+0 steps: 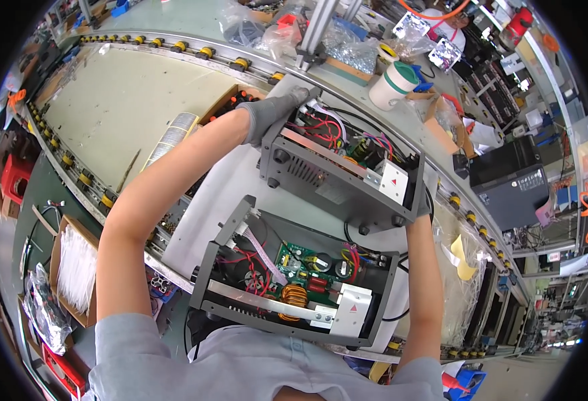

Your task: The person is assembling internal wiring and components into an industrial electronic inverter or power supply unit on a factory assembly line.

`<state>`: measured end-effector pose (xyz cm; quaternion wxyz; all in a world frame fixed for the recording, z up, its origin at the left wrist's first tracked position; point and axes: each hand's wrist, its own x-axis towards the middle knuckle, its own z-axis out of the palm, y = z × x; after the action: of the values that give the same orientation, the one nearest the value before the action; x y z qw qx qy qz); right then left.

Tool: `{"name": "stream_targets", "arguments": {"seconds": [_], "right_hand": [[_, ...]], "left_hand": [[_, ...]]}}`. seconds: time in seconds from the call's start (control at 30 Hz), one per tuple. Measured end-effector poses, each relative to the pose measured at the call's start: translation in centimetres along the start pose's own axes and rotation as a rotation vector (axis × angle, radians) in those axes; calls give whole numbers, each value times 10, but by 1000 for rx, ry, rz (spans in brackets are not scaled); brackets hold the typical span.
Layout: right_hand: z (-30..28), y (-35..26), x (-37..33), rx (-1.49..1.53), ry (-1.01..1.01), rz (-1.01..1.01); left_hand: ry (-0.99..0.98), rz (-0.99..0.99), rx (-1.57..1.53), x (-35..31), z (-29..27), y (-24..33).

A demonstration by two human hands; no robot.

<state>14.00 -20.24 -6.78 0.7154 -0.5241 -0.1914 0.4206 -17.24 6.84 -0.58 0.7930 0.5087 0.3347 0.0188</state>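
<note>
Two dark grey metal device housings, uncovered with wiring and circuit boards showing, are in front of me. The far housing (334, 177) is tilted, its rubber feet and a vented face turned toward me. My left hand (277, 113), in a grey glove, is closed on its far left end. At its right end my right hand (425, 204), also gloved, grips the side; most of its fingers are hidden by the housing. The near housing (294, 317) rests close to my body, untouched. Inside it are a green board (294, 262), a copper coil (293, 301) and a white bracket (351, 311).
A roller conveyor rail (203, 53) runs beyond the housings. A white tub with a green band (393, 87) and plastic bags of parts (347, 50) stand past it. Black cables (401, 314) trail at the right. A box of white strips (76, 271) lies left.
</note>
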Motion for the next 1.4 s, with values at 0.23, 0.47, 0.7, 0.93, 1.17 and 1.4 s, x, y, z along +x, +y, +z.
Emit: {"name": "stream_targets", "arguments": {"seconds": [0.23,0.47,0.7,0.93,1.17,1.4], "right_hand": [[37,-21,-1,-257,-30,-232],[64,-13,-64,-168,-104,-534],[37,-28,-128,-971,106,-290],[65,18,-244,-940,206,-359],[76,16,-207,-871,305,-54],[82,-2,-246,-472,318,-573]], "left_hand": [[-79,208,-39,-1,5,9],[107,701,177,-11,0,-22],[251,596,657,-48,-9,-38],[127,77,649,-217,-15,-120],[-38,337,-22,-250,40,-154],[337,1088,496,-205,58,-199]]}}
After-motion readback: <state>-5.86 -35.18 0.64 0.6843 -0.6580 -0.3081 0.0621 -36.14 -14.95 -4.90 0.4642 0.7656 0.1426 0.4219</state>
